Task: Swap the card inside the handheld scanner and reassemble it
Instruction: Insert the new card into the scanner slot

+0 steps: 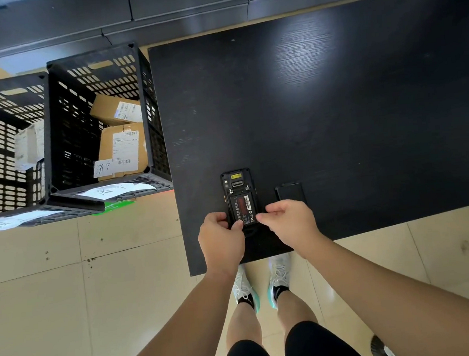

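The black handheld scanner [237, 189] lies face down near the front left of the black table [335, 112], its back cover off. A battery [243, 207] with a dark label sits in its open bay. My left hand [221, 235] grips the scanner's lower left side, thumb on the battery's lower edge. My right hand [289, 221] pinches at the battery's lower right corner. The removed back cover [290, 193] lies on the table just right of the scanner. No card is visible.
Two black slotted crates [61, 122] with cardboard parcels stand on the floor left of the table. Dark grey cabinets [117, 15] run along the far side. My feet in white shoes [262, 283] are at the table's front edge.
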The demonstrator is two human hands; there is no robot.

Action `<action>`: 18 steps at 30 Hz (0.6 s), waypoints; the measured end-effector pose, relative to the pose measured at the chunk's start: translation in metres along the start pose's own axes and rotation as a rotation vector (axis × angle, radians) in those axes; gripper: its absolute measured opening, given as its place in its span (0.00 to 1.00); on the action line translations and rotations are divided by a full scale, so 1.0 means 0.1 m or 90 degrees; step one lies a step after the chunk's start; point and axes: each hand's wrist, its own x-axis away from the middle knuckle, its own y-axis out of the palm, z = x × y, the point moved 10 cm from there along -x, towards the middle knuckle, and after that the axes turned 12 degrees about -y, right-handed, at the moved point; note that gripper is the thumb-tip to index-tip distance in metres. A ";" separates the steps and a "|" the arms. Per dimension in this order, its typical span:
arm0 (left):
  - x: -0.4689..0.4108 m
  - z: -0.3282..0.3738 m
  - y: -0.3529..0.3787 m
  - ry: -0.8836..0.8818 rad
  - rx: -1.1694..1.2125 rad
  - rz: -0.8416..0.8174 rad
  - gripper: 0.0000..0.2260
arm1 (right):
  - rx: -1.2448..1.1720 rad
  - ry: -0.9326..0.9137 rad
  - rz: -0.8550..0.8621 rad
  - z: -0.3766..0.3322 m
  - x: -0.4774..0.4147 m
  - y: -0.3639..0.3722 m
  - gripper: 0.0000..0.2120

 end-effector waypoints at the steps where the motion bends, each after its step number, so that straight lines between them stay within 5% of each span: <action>1: 0.06 0.06 0.00 0.019 0.009 0.008 0.13 | -0.005 -0.002 0.019 0.01 0.00 -0.11 0.14; 6: 0.51 0.52 0.57 0.160 -0.033 -0.114 0.10 | 0.026 -0.005 0.103 0.17 -0.04 -0.78 0.13; 12: 0.52 0.53 1.08 0.057 -0.045 -0.171 0.18 | 0.063 0.020 0.059 0.37 -0.16 -0.91 0.14; 18: 0.47 0.39 1.14 -0.019 -0.052 -0.139 0.15 | 0.100 -0.011 0.032 0.37 -0.21 -0.80 0.13</action>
